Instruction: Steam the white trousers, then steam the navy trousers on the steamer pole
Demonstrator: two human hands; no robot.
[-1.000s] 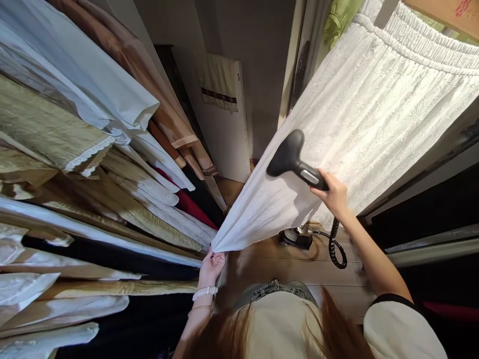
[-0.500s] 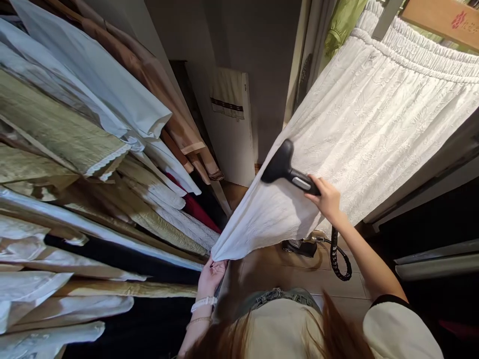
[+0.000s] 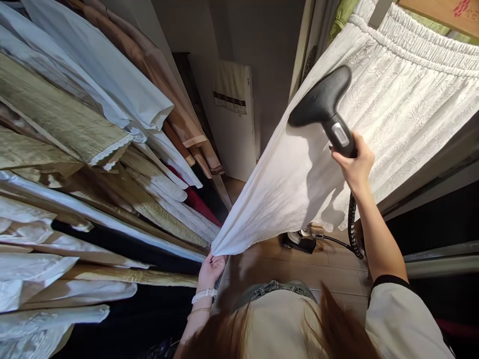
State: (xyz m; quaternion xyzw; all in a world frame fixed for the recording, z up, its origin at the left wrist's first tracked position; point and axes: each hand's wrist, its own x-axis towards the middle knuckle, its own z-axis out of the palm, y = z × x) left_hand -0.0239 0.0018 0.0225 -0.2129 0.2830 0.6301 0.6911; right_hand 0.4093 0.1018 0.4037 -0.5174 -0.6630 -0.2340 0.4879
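White textured fabric stretches in front of me — a skirt (image 3: 392,109), its gathered waistband (image 3: 422,50) at the upper right, a grey strip (image 3: 380,14) lying over it and a wooden piece (image 3: 436,11) with a red mark just above. My left hand (image 3: 211,266) is closed on the bottom corner of the skirt, holding the cloth taut and slantwise; a white band (image 3: 204,295) circles that wrist. My right hand (image 3: 358,162) is wrapped round the handle of a black steamer (image 3: 322,102), its broad head in front of the skirt near the left edge. I cannot tell whether that head touches the cloth or hovers just off it; a shadow falls on the fabric below. Ribbed black hose (image 3: 352,219) drops from beneath that hand toward the tiled floor (image 3: 295,267), where a dark-based device (image 3: 301,243) stands partly behind the hem. Close beside my left hand hangs a dense row of garments (image 3: 142,199) — white, olive-beige, brown, a strip of red. Farther off, a cream cloth (image 3: 230,82) with a dark band hangs against a white panel (image 3: 234,144).
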